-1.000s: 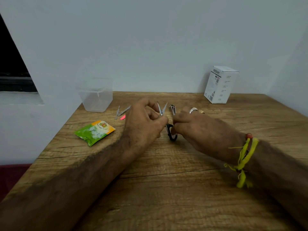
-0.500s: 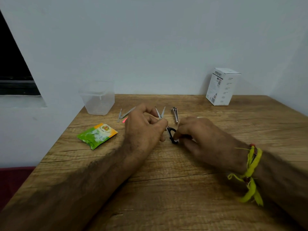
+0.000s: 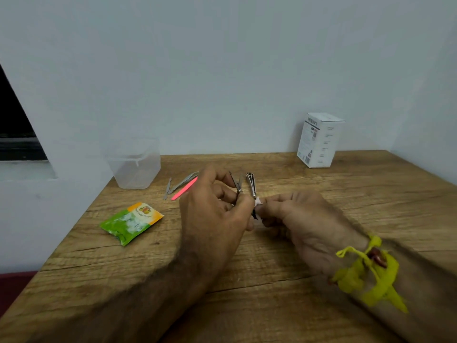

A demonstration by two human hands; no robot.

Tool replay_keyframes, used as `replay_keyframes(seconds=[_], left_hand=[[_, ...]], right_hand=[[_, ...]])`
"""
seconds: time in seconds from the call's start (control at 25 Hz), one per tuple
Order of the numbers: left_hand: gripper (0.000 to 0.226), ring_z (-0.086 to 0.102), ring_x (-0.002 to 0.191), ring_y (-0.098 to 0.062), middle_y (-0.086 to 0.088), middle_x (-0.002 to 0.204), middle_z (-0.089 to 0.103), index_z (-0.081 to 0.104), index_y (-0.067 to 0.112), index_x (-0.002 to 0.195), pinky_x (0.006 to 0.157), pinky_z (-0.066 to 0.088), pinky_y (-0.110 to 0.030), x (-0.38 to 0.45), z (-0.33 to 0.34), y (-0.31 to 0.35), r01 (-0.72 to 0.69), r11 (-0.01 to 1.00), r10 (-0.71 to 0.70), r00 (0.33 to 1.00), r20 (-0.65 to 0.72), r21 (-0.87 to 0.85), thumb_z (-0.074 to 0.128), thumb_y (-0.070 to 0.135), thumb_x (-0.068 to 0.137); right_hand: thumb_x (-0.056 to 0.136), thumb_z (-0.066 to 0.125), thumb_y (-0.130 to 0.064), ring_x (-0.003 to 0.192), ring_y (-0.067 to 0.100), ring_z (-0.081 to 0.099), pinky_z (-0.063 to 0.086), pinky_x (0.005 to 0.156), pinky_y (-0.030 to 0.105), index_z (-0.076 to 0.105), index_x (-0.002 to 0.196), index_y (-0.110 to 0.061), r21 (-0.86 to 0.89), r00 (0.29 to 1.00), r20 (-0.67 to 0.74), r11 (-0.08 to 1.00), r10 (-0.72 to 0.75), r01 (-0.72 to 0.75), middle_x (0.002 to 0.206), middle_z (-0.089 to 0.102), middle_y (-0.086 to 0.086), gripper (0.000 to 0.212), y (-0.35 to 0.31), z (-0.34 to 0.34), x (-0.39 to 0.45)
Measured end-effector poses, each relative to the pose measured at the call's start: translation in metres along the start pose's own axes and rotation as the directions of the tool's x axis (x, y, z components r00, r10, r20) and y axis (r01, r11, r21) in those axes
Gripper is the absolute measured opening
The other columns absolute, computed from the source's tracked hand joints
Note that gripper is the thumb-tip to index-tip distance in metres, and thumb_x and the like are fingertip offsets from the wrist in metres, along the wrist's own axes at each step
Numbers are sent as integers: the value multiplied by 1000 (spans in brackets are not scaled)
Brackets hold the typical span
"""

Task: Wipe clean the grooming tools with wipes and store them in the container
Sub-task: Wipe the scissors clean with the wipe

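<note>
Small scissors (image 3: 237, 184) are being held at the centre of the table (image 3: 272, 305) by the left hand (image 3: 212, 219), whose fingers are curled round the middle of the tool, the blades pointing toward 12 o'clock. A scrap of white wipe (image 3: 258, 202) is being pinched by the right hand (image 3: 304, 219) against the dark handle loops at about 3 o'clock from the left hand. The scissors are judged light, stiff, and slick where damp, with sharp tips; they are best gripped near the pivot or by the loops. A nail clipper (image 3: 251, 184) is lying just beyond the hands. Tweezers (image 3: 183, 182) and a pink file (image 3: 184, 191) are lying at 10 o'clock, with the clear container (image 3: 136, 167) beyond them and the wipe packet (image 3: 131, 222) at 9 o'clock.
</note>
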State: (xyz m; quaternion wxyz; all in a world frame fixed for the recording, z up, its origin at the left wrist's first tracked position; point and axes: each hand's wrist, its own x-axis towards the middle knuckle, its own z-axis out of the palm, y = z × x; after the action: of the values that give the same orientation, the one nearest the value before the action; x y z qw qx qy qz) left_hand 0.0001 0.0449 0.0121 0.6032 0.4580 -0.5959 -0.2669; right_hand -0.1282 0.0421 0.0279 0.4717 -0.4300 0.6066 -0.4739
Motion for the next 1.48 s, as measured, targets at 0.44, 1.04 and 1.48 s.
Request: replay_keyframes(seconds=[0.44, 1.04, 1.48], left_hand=[[28, 68, 55, -15, 8, 79, 63, 50, 28, 91, 45, 54, -33, -4, 1, -4, -396, 904, 392, 918, 54, 159, 70, 9, 83], [17, 59, 39, -14, -7, 56, 70, 69, 11, 89, 45, 46, -20, 26, -19, -6, 132, 983, -154, 971, 184, 129, 73, -2, 78], [19, 48, 36, -15, -17, 66, 71, 69, -4, 93, 47, 42, -24, 33, -29, -10, 466, 881, -467, 822, 326, 88, 71, -8, 74]], right_hand=[[92, 61, 1, 63, 12, 51, 42, 59, 21, 67, 81, -2, 468, 934, 236, 811, 268, -351, 75, 58, 8, 13, -10, -10, -4], [91, 59, -15, 81, 14, 58, 45, 69, 30, 74, 95, -18, -561, 480, 659, 46, -579, 826, 88, 61, -6, 16, 13, -23, 15], [90, 53, -15, 84, 26, 61, 54, 59, 41, 72, 99, -15, -395, 162, 835, -368, -526, 841, 104, 65, 4, 21, 14, -22, 16]])
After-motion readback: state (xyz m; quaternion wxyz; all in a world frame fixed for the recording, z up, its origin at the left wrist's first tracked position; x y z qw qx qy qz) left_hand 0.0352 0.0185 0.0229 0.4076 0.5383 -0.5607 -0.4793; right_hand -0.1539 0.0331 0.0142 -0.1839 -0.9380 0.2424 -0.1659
